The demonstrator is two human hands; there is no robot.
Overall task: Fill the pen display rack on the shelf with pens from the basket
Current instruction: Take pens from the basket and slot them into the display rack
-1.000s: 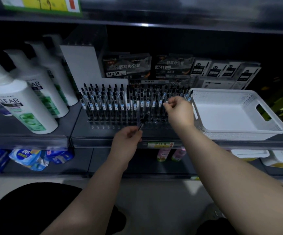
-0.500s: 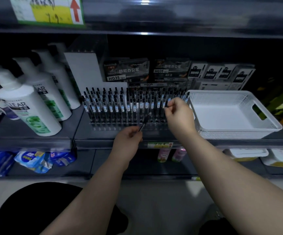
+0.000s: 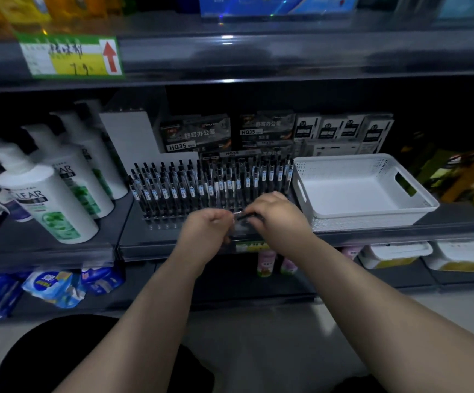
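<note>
One slim black pen (image 3: 243, 214) lies crosswise, left hand (image 3: 208, 232) and right hand (image 3: 279, 219) each pinching an end | dark slotted pen rack (image 3: 159, 221) just behind | likely needs upending to slot

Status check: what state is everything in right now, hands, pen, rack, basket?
Pen, held level, not yet slotted.
Left hand, pinches one end.
Right hand, pinches the other end.
Pen rack, rows of upright pens.
Basket, no pens visible inside.
</note>
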